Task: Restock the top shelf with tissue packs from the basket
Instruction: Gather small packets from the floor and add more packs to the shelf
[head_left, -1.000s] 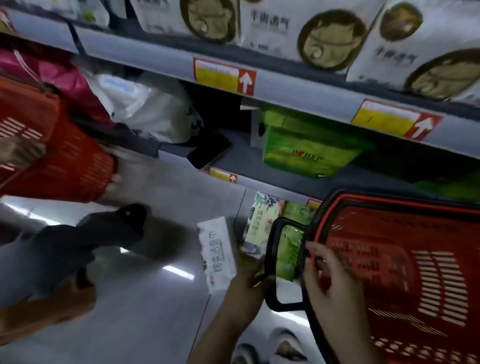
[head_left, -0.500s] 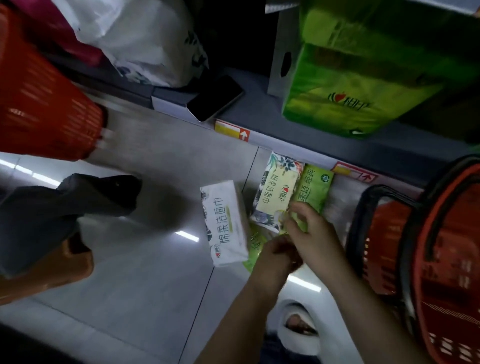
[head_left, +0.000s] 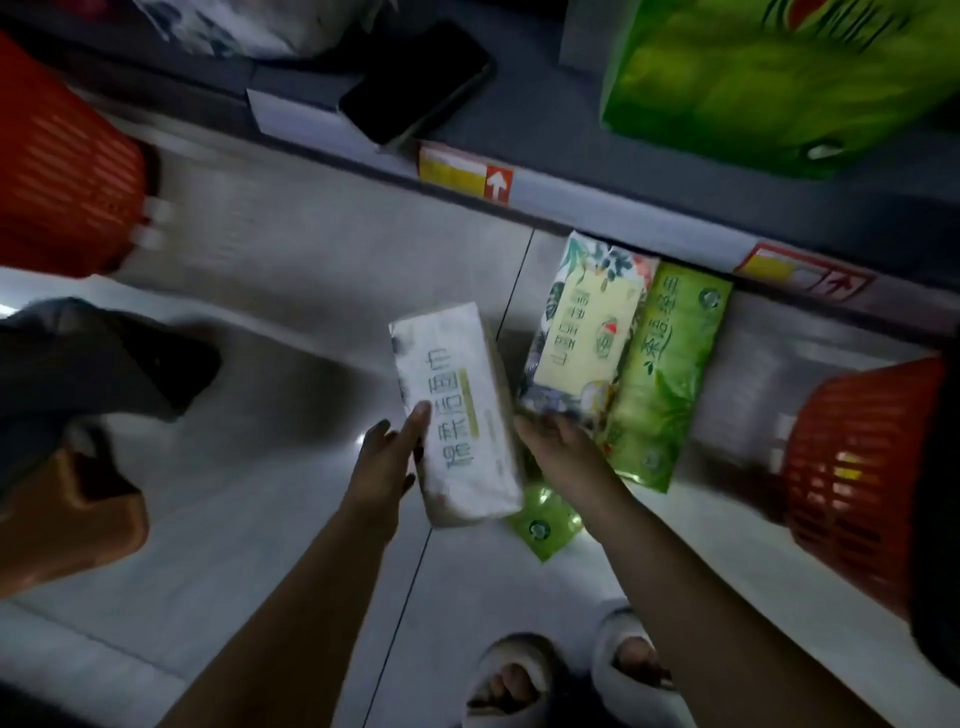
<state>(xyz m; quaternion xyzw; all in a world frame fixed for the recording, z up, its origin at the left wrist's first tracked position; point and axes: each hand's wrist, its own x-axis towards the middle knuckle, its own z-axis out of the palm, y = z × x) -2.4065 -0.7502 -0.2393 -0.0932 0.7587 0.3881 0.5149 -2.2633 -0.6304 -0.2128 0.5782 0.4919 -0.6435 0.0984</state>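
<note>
My left hand (head_left: 387, 462) grips a white tissue pack (head_left: 457, 410) with green lettering, held over the floor. My right hand (head_left: 558, 441) holds the near end of a floral tissue pack (head_left: 584, 327) and a green tissue pack (head_left: 667, 374), side by side. Another small green pack (head_left: 543, 525) shows below my hands, partly hidden. The red basket (head_left: 862, 478) hangs at the right edge, by my right forearm. The top shelf is out of view.
The bottom shelf (head_left: 571, 135) carries a black phone (head_left: 415, 78), a large green tissue bundle (head_left: 769, 78) and a white bag. A second red basket (head_left: 57, 166) is at left, with another person's dark shoe (head_left: 114, 358). My sandalled feet (head_left: 571, 675) stand below.
My view has tilted down from the upper shelves to the floor. My right hand left the basket handle and took hold of the floral and green packs; the left hand kept the white pack.
</note>
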